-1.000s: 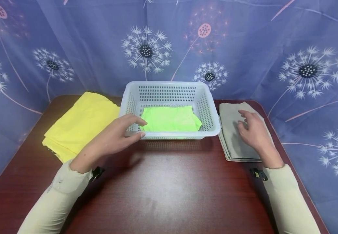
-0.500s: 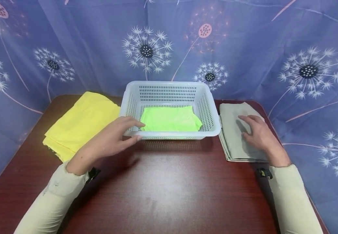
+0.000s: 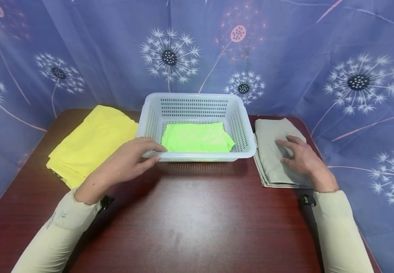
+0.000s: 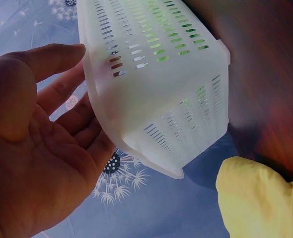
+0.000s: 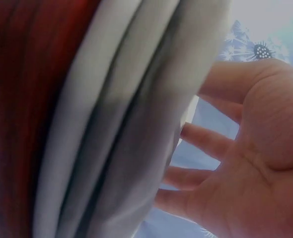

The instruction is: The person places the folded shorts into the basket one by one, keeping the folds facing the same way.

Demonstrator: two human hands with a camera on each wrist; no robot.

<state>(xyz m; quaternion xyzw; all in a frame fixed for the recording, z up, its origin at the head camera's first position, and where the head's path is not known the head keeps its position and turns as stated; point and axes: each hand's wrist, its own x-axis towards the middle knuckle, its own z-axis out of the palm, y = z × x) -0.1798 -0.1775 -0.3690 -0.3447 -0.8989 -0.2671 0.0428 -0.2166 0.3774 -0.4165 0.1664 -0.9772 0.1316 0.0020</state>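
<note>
The left hand [image 3: 126, 159] is spread at the near left corner of the white basket [image 3: 207, 155], thumb outside the rim, fingers over it; whether it bears on the plastic I cannot tell. The basket's long axis runs side to side, as does that of the green cloth [image 3: 195, 137] inside—nearer the left hand. The right hand [image 3: 302, 159], fingers apart, is over the grey folded cloth [image 3: 271, 151], which lies lengthwise away from the person. A faint mark on the left sleeve [image 3: 68, 216] is unreadable.
</note>
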